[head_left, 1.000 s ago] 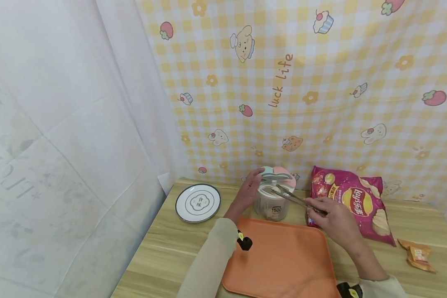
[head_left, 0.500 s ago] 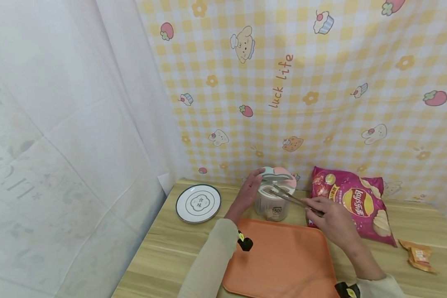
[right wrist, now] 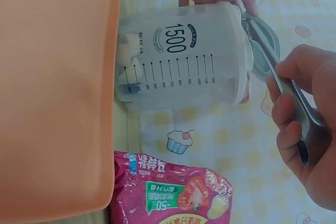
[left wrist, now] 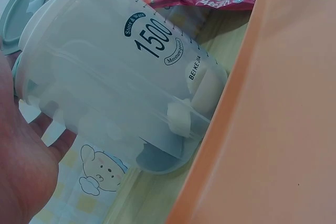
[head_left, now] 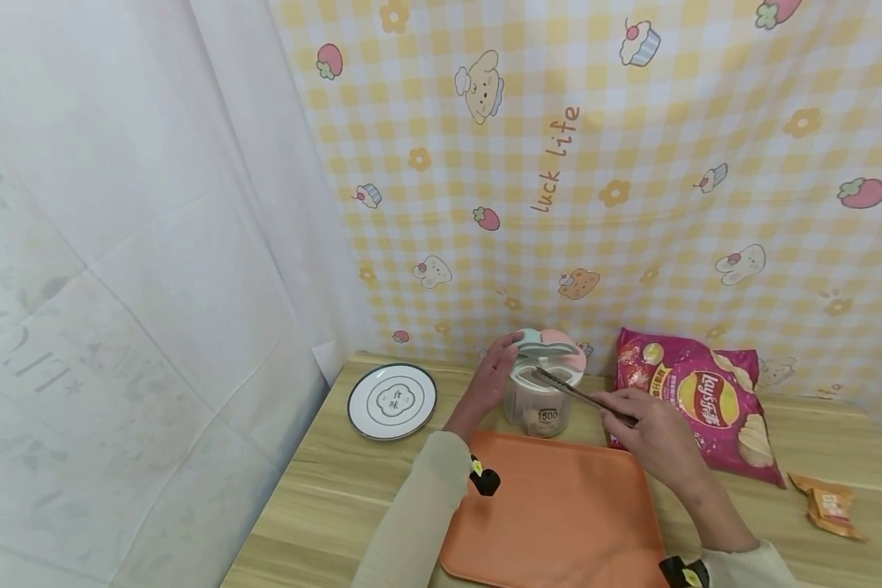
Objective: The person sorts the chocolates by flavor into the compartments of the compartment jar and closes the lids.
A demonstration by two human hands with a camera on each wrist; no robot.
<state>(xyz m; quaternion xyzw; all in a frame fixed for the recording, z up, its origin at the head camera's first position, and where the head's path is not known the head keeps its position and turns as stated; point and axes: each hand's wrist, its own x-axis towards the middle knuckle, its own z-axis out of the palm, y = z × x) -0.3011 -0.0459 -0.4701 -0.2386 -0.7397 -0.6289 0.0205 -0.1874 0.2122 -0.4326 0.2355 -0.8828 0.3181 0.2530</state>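
A clear plastic storage container (head_left: pixel 532 408) marked 1500 stands behind the orange tray (head_left: pixel 551 514), its pale green and pink flip lids (left wrist: pixel 21 17) raised. Several pale chunks (left wrist: pixel 202 95) lie at its bottom. My left hand (head_left: pixel 491 374) holds the container from the left, fingers behind its wall and fingertips up at the green lid. My right hand (head_left: pixel 650 429) grips metal tongs (head_left: pixel 576 390) from the right. The tongs' arms lie close together, and their tips are over the container's opening. In the right wrist view, the lid and rim hide those tips.
To the right lies a purple bag of chips (head_left: pixel 706 400) against the patterned cloth (head_left: pixel 603 163). A small orange wrapped snack (head_left: pixel 829 505) is farther right. On the left sits a white plate (head_left: pixel 391 401) with a dark rim on the wooden table (head_left: pixel 323 498).
The tongs' arms, spread apart earlier, have come together over the container's opening. My left hand and the container stay in place.
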